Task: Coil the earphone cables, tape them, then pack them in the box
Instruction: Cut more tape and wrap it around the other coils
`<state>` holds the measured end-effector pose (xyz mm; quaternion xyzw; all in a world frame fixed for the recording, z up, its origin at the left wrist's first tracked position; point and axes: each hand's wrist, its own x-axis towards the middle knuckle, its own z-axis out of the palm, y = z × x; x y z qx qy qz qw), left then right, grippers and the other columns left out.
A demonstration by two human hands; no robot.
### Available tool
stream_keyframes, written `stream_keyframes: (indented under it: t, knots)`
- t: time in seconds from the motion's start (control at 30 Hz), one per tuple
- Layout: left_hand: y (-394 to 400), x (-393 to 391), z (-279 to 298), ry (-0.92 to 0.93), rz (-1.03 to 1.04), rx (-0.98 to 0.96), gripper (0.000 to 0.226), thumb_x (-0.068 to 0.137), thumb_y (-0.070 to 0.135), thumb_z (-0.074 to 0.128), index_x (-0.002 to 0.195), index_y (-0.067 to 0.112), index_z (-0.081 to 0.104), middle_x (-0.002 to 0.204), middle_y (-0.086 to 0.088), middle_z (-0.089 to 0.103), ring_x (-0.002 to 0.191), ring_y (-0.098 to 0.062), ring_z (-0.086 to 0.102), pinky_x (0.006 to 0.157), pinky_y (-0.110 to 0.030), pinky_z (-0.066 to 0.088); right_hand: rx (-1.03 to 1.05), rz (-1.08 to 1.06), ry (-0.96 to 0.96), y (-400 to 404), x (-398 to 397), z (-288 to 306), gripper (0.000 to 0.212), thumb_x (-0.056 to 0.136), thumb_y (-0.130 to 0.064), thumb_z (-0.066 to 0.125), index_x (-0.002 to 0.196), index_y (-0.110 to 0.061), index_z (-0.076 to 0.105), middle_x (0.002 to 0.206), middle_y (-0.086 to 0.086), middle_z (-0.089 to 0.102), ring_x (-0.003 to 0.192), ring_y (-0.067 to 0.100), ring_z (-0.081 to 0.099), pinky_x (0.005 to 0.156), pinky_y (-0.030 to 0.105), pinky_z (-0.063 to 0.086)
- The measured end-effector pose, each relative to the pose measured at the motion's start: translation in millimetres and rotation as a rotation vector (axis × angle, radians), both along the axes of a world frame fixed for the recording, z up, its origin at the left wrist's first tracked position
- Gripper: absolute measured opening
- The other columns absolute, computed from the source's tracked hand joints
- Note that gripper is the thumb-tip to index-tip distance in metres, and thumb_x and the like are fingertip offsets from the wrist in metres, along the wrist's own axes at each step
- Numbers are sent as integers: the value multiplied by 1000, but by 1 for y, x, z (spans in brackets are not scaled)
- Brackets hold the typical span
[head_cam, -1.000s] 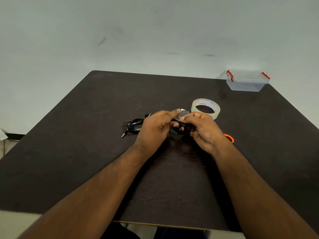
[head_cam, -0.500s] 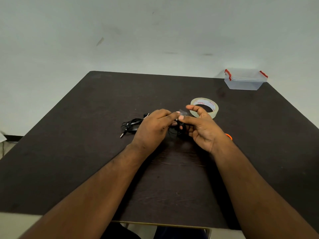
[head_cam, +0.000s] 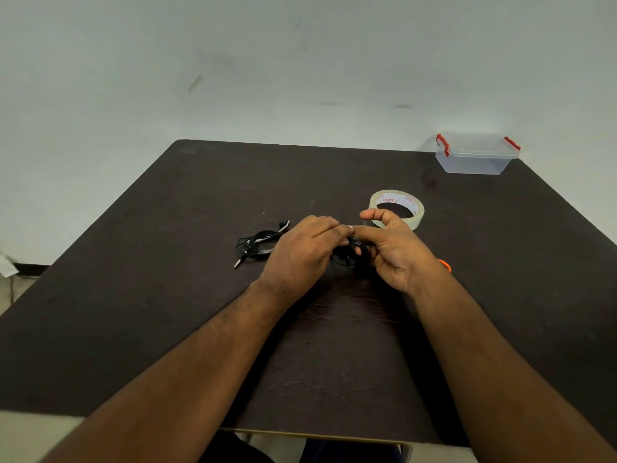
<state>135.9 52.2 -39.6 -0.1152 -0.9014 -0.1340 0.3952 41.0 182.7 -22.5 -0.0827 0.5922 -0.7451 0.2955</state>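
Head view. Centre frame: left hand (head_cam: 302, 252) and right hand (head_cam: 392, 250) both pinch a coiled earphone cable (head_cam: 347, 255), fingertips meeting, right thumb raised. Tape piece not discernible.

Risk: coil may spring loose if the pinch slackens; tape could stick to fingers.

Second cable (head_cam: 255, 245) lies left of the hands. Tape roll (head_cam: 397, 208) just behind them; lidded box (head_cam: 475, 157) upper right. Dark table (head_cam: 167, 295), pale wall (head_cam: 233, 61).

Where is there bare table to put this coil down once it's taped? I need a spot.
Bare patches: the table left of the loose earphones, the stretch between tape roll and box, and the right side beyond the right hand. Crowded: the middle, where both hands, left, hold the coil beside the roll.
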Motion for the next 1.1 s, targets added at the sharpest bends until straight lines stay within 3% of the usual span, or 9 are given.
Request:
stream_keyframes:
  t: [0.23,0.33,0.43,0.57,0.67,0.83,0.9,1.03,1.1]
  knots:
    - [-3,-3,0,-86,34,200,15,85,-7,57,94,-1,67,85,-12,63,79,-27,60,72,-37,49,30,-49,177,-2,-1,-1,27,87,-27,69,107,-22,52,95,6,60,56,13,63,57,30,50]
    - [-10,-3,-2,-121,108,252,17,85,-8,54,94,3,64,87,-9,59,78,-23,56,68,-36,47,36,173,376,5,-1,0,49,73,-8,80,113,-26,56,103,5,62,74,14,64,65,32,55]
    - [-11,-4,-4,-148,123,320,15,88,-6,53,93,3,63,88,-8,59,79,-21,55,69,-33,45,138,213,610,7,0,-2,62,70,6,78,116,-29,56,116,6,57,73,11,61,72,32,56]
    - [-6,-5,-4,-194,74,524,9,93,4,57,88,3,65,82,0,61,77,-12,54,70,-18,40,247,120,948,9,-4,-2,53,77,3,72,110,-34,55,116,-4,56,73,1,60,67,16,50]
    - [-6,-4,-1,-366,10,771,17,96,12,55,80,12,63,71,6,57,62,1,48,60,-13,37,317,73,1239,8,-7,-5,44,76,6,72,107,-21,57,115,-1,55,81,1,57,68,6,41]
    - [-9,-1,2,-519,-114,1181,26,98,17,53,76,11,66,66,-4,55,52,-11,36,45,-17,29,331,5,1517,3,-6,-7,31,74,12,69,99,-4,62,119,14,54,105,6,49,86,11,42]
    - [-12,0,4,-513,-118,1197,26,97,18,55,78,10,70,62,0,57,50,-10,36,44,-16,29,316,-18,1535,3,-4,-6,20,76,2,74,94,-3,67,120,15,55,107,8,50,87,13,42]
    - [-16,2,4,-521,-112,1193,23,94,21,61,79,11,74,61,0,61,48,-11,37,44,-18,29,311,-56,1558,6,-3,-3,7,76,-6,77,82,-6,75,116,14,60,93,24,57,81,33,49]
    - [-16,2,4,-527,-112,1216,23,92,23,63,75,14,75,58,0,60,47,-12,35,43,-20,26,329,-62,1625,6,-2,-3,7,75,-6,78,82,-7,76,115,14,62,90,27,56,80,32,47]
